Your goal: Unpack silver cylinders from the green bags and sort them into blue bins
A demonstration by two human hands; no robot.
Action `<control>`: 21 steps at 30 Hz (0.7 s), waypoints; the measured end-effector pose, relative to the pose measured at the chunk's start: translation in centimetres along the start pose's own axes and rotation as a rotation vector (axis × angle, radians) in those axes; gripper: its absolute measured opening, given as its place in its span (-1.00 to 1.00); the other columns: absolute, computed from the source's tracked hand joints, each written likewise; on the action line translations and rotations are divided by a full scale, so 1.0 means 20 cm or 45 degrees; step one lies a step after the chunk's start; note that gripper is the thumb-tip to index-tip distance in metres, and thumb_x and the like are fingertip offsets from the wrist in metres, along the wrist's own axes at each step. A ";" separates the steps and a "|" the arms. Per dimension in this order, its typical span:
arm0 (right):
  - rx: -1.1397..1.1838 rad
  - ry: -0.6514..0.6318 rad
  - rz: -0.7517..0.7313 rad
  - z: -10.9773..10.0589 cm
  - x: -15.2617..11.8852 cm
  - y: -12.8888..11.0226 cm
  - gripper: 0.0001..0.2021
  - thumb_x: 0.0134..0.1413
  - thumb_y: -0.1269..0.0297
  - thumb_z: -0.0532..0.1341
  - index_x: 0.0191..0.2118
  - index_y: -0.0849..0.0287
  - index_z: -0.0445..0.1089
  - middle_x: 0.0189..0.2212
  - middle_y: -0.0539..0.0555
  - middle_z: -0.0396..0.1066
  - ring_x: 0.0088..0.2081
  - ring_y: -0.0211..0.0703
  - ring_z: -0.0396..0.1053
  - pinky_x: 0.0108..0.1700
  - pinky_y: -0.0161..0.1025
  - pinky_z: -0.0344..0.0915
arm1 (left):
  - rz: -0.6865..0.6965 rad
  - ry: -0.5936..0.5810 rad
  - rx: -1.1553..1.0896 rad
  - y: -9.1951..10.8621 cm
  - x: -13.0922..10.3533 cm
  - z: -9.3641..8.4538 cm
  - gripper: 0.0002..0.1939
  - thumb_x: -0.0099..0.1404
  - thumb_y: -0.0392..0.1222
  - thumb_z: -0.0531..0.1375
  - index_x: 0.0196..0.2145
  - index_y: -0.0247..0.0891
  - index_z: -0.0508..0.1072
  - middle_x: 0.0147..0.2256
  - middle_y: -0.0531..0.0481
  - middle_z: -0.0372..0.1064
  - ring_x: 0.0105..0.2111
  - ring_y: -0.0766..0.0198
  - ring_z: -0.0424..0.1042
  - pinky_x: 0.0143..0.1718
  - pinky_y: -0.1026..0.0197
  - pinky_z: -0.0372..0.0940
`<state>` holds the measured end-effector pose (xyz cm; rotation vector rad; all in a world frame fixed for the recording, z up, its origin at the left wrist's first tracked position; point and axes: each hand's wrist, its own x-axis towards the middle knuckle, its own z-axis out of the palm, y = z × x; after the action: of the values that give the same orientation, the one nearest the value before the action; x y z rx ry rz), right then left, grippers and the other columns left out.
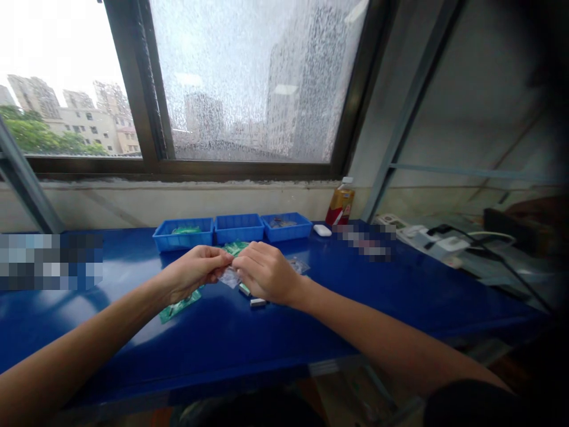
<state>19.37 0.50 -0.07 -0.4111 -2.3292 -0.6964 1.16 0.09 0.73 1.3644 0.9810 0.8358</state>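
Note:
My left hand (200,270) and my right hand (265,271) meet above the blue table, both with pinched fingers. Between them hangs a clear plastic bag (230,277), its top edge at the fingertips of both hands. Green packets lie around the hands: one (181,306) below my left wrist, another (234,247) just behind the fingers. Under my right hand are two small silvery pieces, one (258,302) nearer the front edge and one (245,289) partly under the fingers. Another clear bag (299,264) lies beyond my right hand.
Three blue trays stand in a row at the back: left (184,241) with green packets, middle (239,236), right (287,233) with small parts. Right of them are a white case (322,230) and a bottle (341,204). White devices (438,243) and cables lie far right.

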 end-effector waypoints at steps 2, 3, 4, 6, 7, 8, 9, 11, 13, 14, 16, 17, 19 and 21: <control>0.011 -0.075 0.002 0.00 0.00 0.00 -0.89 0.10 0.41 0.04 -0.36 0.23 0.30 -0.46 0.07 0.31 -0.38 -0.20 0.17 -0.33 -0.25 0.09 | 0.016 0.026 0.028 -0.01 0.01 0.00 -0.71 -0.02 -0.07 0.26 -0.57 -0.36 0.31 -0.68 0.15 0.13 -0.67 0.50 0.06 -0.62 0.38 -0.06; 0.009 -0.107 -0.008 -0.01 0.01 0.00 -0.89 0.10 0.41 0.04 -0.36 0.23 0.30 -0.46 0.07 0.31 -0.38 -0.20 0.17 -0.33 -0.25 0.09 | 0.020 0.029 0.042 -0.02 0.01 0.00 -0.71 -0.01 -0.06 0.25 -0.57 -0.36 0.31 -0.68 0.15 0.13 -0.67 0.50 0.06 -0.61 0.38 -0.06; 0.002 -0.132 -0.019 -0.01 0.01 0.00 -0.88 0.10 0.42 0.04 -0.38 0.22 0.29 -0.46 0.07 0.31 -0.38 -0.19 0.16 -0.32 -0.24 0.09 | 0.026 0.025 0.057 -0.03 0.02 0.00 -0.71 0.00 -0.06 0.24 -0.57 -0.35 0.30 -0.68 0.15 0.12 -0.67 0.50 0.06 -0.61 0.37 -0.06; -0.010 -0.162 -0.034 -0.01 0.01 0.00 -0.89 0.09 0.42 0.04 -0.42 0.21 0.27 -0.46 0.07 0.30 -0.38 -0.19 0.16 -0.33 -0.24 0.08 | 0.040 0.011 0.089 -0.04 0.02 0.00 -0.72 0.02 -0.06 0.22 -0.57 -0.34 0.29 -0.67 0.16 0.12 -0.67 0.49 0.06 -0.61 0.37 -0.06; -0.012 -0.169 -0.036 -0.01 0.01 0.00 -0.89 0.08 0.42 0.05 -0.42 0.21 0.26 -0.46 0.07 0.30 -0.38 -0.19 0.16 -0.34 -0.24 0.07 | 0.045 0.002 0.104 -0.05 0.02 0.00 -0.73 0.02 -0.07 0.21 -0.57 -0.34 0.28 -0.67 0.16 0.12 -0.66 0.49 0.06 -0.60 0.37 -0.06; -0.013 -0.170 -0.036 -0.01 0.01 0.00 -0.90 0.07 0.42 0.05 -0.43 0.21 0.26 -0.46 0.07 0.29 -0.39 -0.19 0.15 -0.35 -0.24 0.07 | 0.050 -0.006 0.113 -0.06 0.02 0.01 -0.74 0.03 -0.08 0.21 -0.58 -0.34 0.28 -0.66 0.16 0.12 -0.66 0.49 0.06 -0.60 0.37 -0.05; -0.011 -0.169 -0.036 -0.01 0.01 0.00 -0.91 0.06 0.41 0.06 -0.43 0.21 0.26 -0.46 0.07 0.29 -0.40 -0.19 0.15 -0.35 -0.24 0.07 | 0.056 -0.012 0.118 -0.06 0.02 0.01 -0.75 0.03 -0.09 0.20 -0.57 -0.34 0.28 -0.66 0.16 0.12 -0.66 0.49 0.06 -0.59 0.37 -0.05; -0.009 -0.152 -0.035 -0.01 0.01 0.00 -0.92 0.04 0.42 0.07 -0.44 0.22 0.26 -0.47 0.07 0.29 -0.40 -0.19 0.15 -0.36 -0.24 0.06 | 0.067 -0.020 0.121 -0.06 0.02 0.02 -0.75 0.03 -0.09 0.20 -0.57 -0.34 0.29 -0.66 0.16 0.12 -0.65 0.49 0.06 -0.60 0.37 -0.06; -0.014 -0.112 -0.024 0.00 0.01 0.00 -0.91 0.03 0.43 0.07 -0.45 0.22 0.27 -0.48 0.07 0.29 -0.41 -0.19 0.15 -0.37 -0.24 0.06 | 0.100 -0.011 0.123 -0.05 0.02 0.02 -0.73 0.03 -0.07 0.21 -0.57 -0.34 0.28 -0.65 0.15 0.11 -0.65 0.49 0.05 -0.60 0.37 -0.07; -0.017 -0.083 -0.013 0.00 0.01 0.01 -0.90 0.04 0.44 0.07 -0.46 0.22 0.27 -0.49 0.07 0.30 -0.41 -0.19 0.15 -0.37 -0.24 0.06 | 0.121 0.005 0.124 -0.04 0.02 0.01 -0.72 0.04 -0.06 0.21 -0.57 -0.34 0.28 -0.65 0.15 0.11 -0.65 0.49 0.05 -0.60 0.37 -0.08; -0.001 -0.022 0.027 -0.01 0.01 0.01 -0.86 0.07 0.44 0.05 -0.47 0.22 0.28 -0.50 0.06 0.30 -0.41 -0.20 0.16 -0.36 -0.25 0.07 | 0.168 0.064 0.119 -0.02 0.04 -0.01 -0.69 0.05 -0.02 0.21 -0.58 -0.33 0.26 -0.65 0.15 0.10 -0.65 0.48 0.03 -0.61 0.36 -0.08; 0.026 0.007 0.066 -0.02 0.01 0.01 -0.85 0.08 0.44 0.05 -0.48 0.22 0.28 -0.51 0.06 0.30 -0.41 -0.20 0.17 -0.35 -0.25 0.07 | 0.203 0.116 0.120 -0.01 0.04 -0.03 -0.68 0.07 -0.01 0.20 -0.58 -0.33 0.25 -0.65 0.15 0.09 -0.65 0.48 0.03 -0.61 0.36 -0.07; 0.139 0.044 0.213 -0.04 0.01 0.01 -0.85 0.07 0.41 0.07 -0.48 0.22 0.28 -0.51 0.06 0.31 -0.39 -0.21 0.19 -0.32 -0.25 0.09 | 0.322 0.280 0.153 0.00 0.06 -0.07 -0.68 0.11 0.00 0.17 -0.54 -0.33 0.27 -0.63 0.15 0.10 -0.64 0.46 0.06 -0.60 0.35 -0.03; 0.372 0.026 0.477 -0.04 0.02 0.01 -0.89 0.05 0.32 0.12 -0.43 0.23 0.31 -0.50 0.05 0.31 -0.40 -0.23 0.21 -0.33 -0.27 0.11 | 0.508 0.497 0.255 0.00 0.07 -0.09 -0.72 0.15 -0.02 0.13 -0.47 -0.33 0.30 -0.60 0.13 0.13 -0.60 0.43 0.12 -0.56 0.34 0.04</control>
<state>19.54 0.13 0.81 -0.6756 -2.2025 -0.1771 -0.06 2.07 0.71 1.6350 1.1293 1.3715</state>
